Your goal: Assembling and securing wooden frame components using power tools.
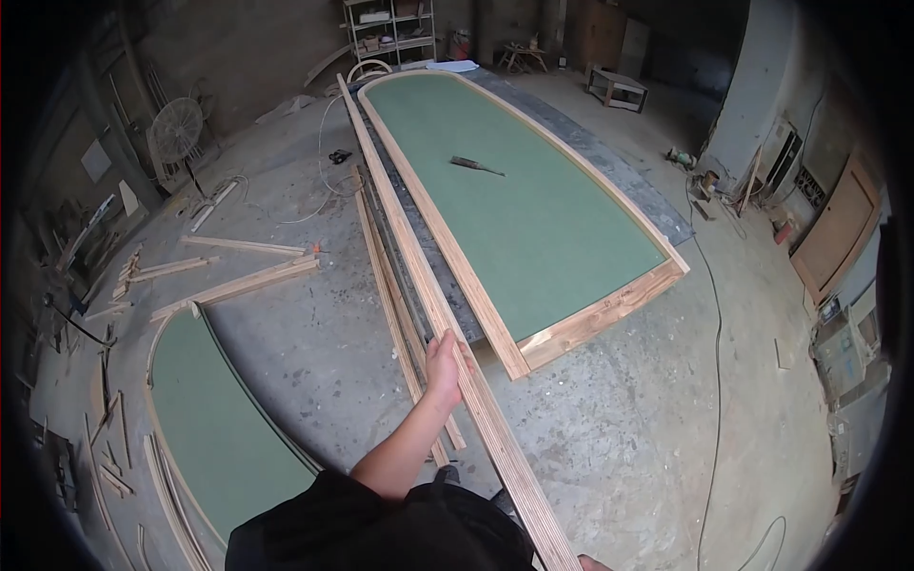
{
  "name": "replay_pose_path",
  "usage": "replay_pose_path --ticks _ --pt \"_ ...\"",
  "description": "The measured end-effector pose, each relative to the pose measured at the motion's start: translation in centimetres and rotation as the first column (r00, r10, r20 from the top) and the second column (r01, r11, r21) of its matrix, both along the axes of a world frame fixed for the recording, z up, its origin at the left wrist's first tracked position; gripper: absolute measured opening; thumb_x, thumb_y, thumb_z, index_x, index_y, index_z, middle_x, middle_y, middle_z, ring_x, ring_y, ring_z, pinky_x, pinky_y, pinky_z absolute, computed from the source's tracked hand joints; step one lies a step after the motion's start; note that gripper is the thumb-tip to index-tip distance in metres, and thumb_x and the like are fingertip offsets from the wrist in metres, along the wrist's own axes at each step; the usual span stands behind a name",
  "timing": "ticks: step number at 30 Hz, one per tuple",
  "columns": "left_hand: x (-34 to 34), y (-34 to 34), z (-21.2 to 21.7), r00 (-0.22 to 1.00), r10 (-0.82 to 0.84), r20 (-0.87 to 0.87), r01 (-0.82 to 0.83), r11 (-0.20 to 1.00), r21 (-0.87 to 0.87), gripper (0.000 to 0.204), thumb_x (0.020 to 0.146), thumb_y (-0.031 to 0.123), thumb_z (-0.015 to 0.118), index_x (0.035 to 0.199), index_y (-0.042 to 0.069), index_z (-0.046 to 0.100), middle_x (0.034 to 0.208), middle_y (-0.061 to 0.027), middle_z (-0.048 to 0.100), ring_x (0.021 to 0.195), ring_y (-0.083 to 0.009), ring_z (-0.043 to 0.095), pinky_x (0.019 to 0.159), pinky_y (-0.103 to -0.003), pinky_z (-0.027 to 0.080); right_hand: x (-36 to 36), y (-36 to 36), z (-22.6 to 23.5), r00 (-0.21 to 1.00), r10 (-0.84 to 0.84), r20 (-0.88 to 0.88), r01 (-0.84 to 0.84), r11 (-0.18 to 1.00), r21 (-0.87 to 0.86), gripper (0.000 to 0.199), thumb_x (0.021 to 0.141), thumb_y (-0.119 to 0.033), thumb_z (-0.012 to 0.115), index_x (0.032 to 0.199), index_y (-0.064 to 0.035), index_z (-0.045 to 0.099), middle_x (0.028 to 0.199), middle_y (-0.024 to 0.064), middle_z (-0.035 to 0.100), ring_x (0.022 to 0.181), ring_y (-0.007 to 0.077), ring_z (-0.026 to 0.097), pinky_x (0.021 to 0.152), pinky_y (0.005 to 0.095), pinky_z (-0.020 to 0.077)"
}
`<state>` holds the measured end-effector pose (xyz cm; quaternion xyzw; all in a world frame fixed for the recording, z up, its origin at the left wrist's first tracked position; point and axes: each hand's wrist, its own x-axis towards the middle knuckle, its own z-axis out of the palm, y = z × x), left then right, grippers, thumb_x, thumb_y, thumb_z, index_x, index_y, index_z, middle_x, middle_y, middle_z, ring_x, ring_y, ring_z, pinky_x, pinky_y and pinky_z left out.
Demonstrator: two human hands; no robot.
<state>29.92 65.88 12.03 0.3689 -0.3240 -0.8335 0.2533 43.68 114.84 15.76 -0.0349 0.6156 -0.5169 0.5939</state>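
Observation:
My left hand (446, 368) is closed around a long, narrow plywood strip (507, 443). The strip slants from the lower edge toward the far end of a worktable. At the bottom edge a small part of my right hand (592, 563) shows against the strip's near end; its fingers are hidden. Just right of the strip lies a long green panel (533, 219) with a rounded far end. A pale wooden frame (609, 319) borders it. On the panel rests a dark-handled tool with a thin tip (476, 167).
Long wood strips (383, 290) lie left of the table. A second green panel (219, 419) is at the lower left, with wood pieces (238, 284) beyond it. A fan (177, 130) stands far left. A black cable (716, 381) crosses the concrete floor at right.

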Motion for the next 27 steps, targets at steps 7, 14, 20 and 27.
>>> replay_pose_path --ticks 7,14,20,27 --pt "1.6 0.7 -1.7 0.999 -0.024 0.023 0.023 1.0 0.013 0.017 0.098 0.032 0.059 0.099 0.016 0.052 0.079 -0.0008 0.055 0.053 -0.0136 0.052 0.045 -0.03 0.045 1.3 -0.6 1.6 0.995 -0.015 0.096 0.021 0.997 -0.071 0.071 0.071 0.003 0.073 0.137 -0.0002 0.046 0.136 0.0076 0.055 0.129 0.0199 0.047 0.11 0.0341 0.0355" --pt "1.1 0.6 -0.3 1.0 -0.012 -0.004 0.012 0.998 0.065 0.015 0.098 0.031 0.057 0.097 0.017 0.053 0.076 -0.0002 0.054 0.053 -0.0134 0.052 0.045 -0.029 0.043 0.8 -0.2 1.3 0.991 -0.027 0.13 0.027 1.0 0.001 0.07 0.073 0.0 0.075 0.137 -0.0007 0.046 0.134 0.0074 0.055 0.128 0.0201 0.047 0.109 0.0361 0.0367" --pt "1.3 -0.4 -0.7 0.999 -0.047 -0.02 0.048 0.998 0.041 0.018 0.1 0.031 0.056 0.098 0.015 0.048 0.078 -0.0022 0.055 0.053 -0.0155 0.053 0.044 -0.031 0.044 1.0 -0.9 3.1 0.993 -0.044 0.111 0.049 0.998 -0.038 0.069 0.074 0.003 0.073 0.137 -0.0015 0.045 0.133 0.0068 0.054 0.125 0.0197 0.048 0.108 0.0355 0.0376" --pt "1.6 -0.6 -1.3 0.999 -0.029 0.019 0.027 0.997 0.077 0.019 0.099 0.031 0.056 0.097 0.014 0.047 0.077 -0.0026 0.055 0.053 -0.0153 0.054 0.044 -0.031 0.045 1.3 0.0 2.2 0.997 -0.075 -0.021 0.073 0.994 -0.08 0.068 0.077 0.002 0.069 0.139 -0.002 0.042 0.129 0.0077 0.053 0.114 0.0156 0.052 0.089 0.0306 0.0483"
